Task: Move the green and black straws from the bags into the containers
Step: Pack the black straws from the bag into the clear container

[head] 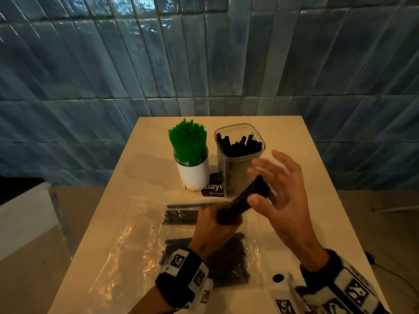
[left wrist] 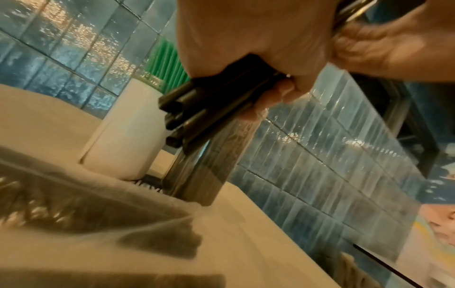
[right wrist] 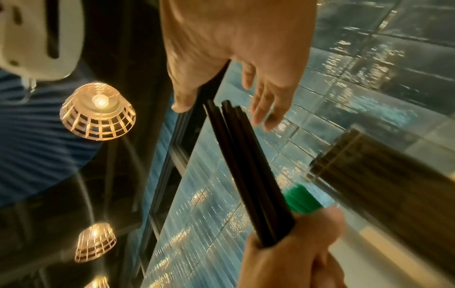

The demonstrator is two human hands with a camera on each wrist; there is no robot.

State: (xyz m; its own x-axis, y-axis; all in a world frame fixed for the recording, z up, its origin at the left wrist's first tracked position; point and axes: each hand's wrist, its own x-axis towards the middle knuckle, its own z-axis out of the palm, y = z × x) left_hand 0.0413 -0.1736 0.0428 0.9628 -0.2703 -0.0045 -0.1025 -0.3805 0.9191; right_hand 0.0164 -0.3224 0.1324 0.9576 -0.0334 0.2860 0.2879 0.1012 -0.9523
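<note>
My left hand (head: 215, 225) grips a bundle of black straws (head: 243, 201) by its lower end, tilted up toward the right; the bundle's ends show in the left wrist view (left wrist: 197, 115) and its length in the right wrist view (right wrist: 246, 171). My right hand (head: 276, 191) is spread open around the bundle's upper end, thumb in front, fingers behind. A clear square container (head: 238, 159) behind holds black straws. Left of it a white cup (head: 192, 173) is packed with green straws (head: 188, 141). A clear bag (head: 226, 257) with more black straws lies under my wrists.
A second clear bag (head: 127, 241), flat and nearly see-through, lies on the left of the white table (head: 306, 177). A blue card (head: 213, 189) sits under the containers. A blue tiled wall (head: 204, 53) rises right behind the table's far edge.
</note>
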